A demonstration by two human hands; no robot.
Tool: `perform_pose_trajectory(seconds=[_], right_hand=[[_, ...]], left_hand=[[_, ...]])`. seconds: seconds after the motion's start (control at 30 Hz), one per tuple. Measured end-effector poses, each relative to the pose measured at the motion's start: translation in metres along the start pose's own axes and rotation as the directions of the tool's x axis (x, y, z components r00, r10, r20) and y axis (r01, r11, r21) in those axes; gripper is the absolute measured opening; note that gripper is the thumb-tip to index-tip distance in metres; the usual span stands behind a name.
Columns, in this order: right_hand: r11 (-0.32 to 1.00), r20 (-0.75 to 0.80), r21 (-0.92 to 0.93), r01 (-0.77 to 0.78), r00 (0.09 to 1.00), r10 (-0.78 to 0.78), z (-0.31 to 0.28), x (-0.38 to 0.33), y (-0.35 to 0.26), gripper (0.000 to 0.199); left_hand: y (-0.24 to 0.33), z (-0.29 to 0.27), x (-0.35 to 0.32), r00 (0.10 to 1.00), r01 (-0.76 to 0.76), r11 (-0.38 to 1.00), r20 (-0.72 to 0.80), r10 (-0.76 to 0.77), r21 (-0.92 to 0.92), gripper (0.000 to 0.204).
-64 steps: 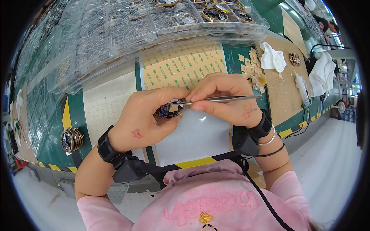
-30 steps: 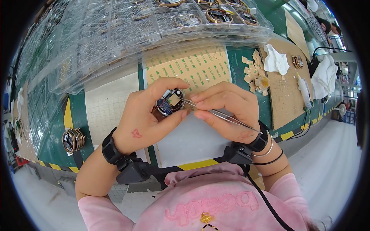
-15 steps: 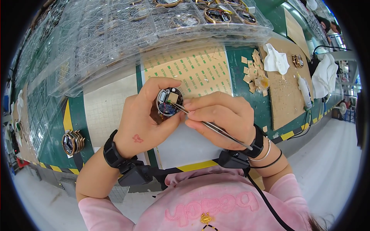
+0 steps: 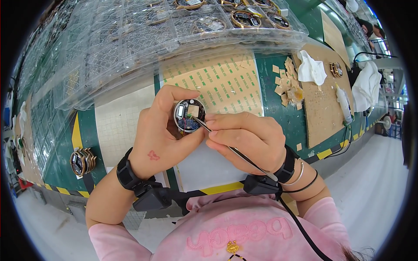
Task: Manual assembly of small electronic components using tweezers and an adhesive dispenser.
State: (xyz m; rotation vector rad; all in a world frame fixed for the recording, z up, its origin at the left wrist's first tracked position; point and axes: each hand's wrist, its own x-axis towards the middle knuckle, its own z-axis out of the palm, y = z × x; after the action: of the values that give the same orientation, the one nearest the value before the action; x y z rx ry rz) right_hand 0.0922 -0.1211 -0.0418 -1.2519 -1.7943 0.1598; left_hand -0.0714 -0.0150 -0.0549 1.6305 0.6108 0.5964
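Observation:
My left hand (image 4: 159,126) is closed around the rim of a round watch case (image 4: 188,123), its open side with circuit parts facing up. A small tan square pad (image 4: 193,111) lies among those parts. In my right hand (image 4: 252,139) is a pair of metal tweezers (image 4: 244,157), pinched between thumb and fingers. Their tips touch the inside of the case at the pad's lower edge; whether they grip anything there I cannot tell. Beneath both hands are a tan adhesive sheet (image 4: 226,89) with green print and a white sheet (image 4: 209,167).
Clear plastic trays (image 4: 143,35) with watch cases span the back. Loose tan squares (image 4: 285,82) lie right of the adhesive sheet. Farther right, a brown board (image 4: 322,117) carries a white cloth (image 4: 311,67) and a white tube (image 4: 343,103). Stacked watch cases (image 4: 82,161) stand at left.
The watch case has shifted slightly left and tilted more toward view. My right hand has dropped a little, and the tweezers' rear end has swung lower and left.

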Motion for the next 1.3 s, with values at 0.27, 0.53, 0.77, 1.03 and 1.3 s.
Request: perform_pose_trajectory(seconds=[0.27, 0.53, 0.77, 1.03, 1.3], right_hand=[[0.999, -0.004, 0.028, -0.046, 0.999, 0.046, 0.0, 0.0, -0.003, 0.027], [0.999, 0.0, 0.004, -0.047, 0.999, 0.047, 0.001, -0.002, -0.003, 0.027], [0.998, -0.024, 0.011, -0.057, 0.998, 0.057, -0.003, 0.001, -0.002, 0.025], [0.988, -0.112, -0.097, -0.12, 0.988, 0.109, -0.038, 0.001, -0.004, 0.019], [0.865, -0.149, -0.359, -0.352, 0.936, 0.319, -0.076, -0.033, 0.006, 0.017]], left_hand=[[0.003, 0.002, 0.001, 0.999, 0.03, 0.998, -0.015, -0.031, -0.06, 0.045], [0.004, 0.0, 0.0, 0.997, 0.071, 0.995, 0.003, -0.071, -0.068, 0.045], [0.002, 0.0, 0.0, 1.0, 0.006, 1.0, 0.017, -0.006, -0.019, 0.044], [0.009, 0.001, 0.001, 0.998, 0.052, 0.994, 0.026, -0.05, -0.097, 0.043], [0.01, -0.002, 0.0, 0.995, 0.075, 0.994, 0.072, -0.069, -0.076, 0.043]])
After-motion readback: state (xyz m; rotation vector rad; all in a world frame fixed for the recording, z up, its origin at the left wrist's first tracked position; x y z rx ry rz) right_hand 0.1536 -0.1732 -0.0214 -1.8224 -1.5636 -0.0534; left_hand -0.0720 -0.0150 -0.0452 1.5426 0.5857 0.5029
